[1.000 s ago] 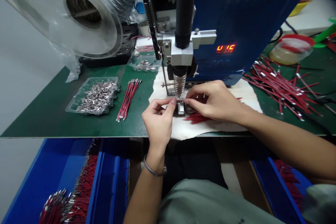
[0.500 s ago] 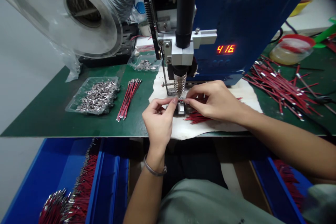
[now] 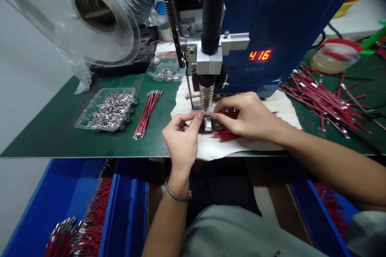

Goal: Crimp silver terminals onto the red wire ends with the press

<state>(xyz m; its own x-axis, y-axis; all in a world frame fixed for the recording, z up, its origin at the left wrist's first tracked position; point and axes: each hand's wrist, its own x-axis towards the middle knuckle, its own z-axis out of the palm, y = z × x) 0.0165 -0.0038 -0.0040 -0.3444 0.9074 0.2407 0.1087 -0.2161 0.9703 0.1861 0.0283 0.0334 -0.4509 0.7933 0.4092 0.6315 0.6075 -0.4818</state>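
Observation:
Just under the spring-wrapped tip [image 3: 206, 95] of a bench soldering machine, my two hands meet over a small metal fixture block [image 3: 208, 123]. My left hand [image 3: 182, 138] is closed in a pinch at the left of the tip; what lies between thumb and forefinger is too small to make out. From the right, my right hand [image 3: 251, 116] pinches a thin red wire, its end pointing toward the tip. Beneath the right hand, a bunch of red wires [image 3: 224, 135] lies on a white sheet [image 3: 208, 151].
Left of the sheet are a tidy bundle of red wires [image 3: 147, 114] and a clear tray [image 3: 81, 122] of metal terminals. A loose wire pile [image 3: 322, 96] lies at right. The machine's blue housing [image 3: 241, 16] rises behind. Blue bins [image 3: 72, 184] with wires sit below the table edge.
Almost nothing differs. Both hands keep their pinches at the tip, with only a tiny shift of the left hand.

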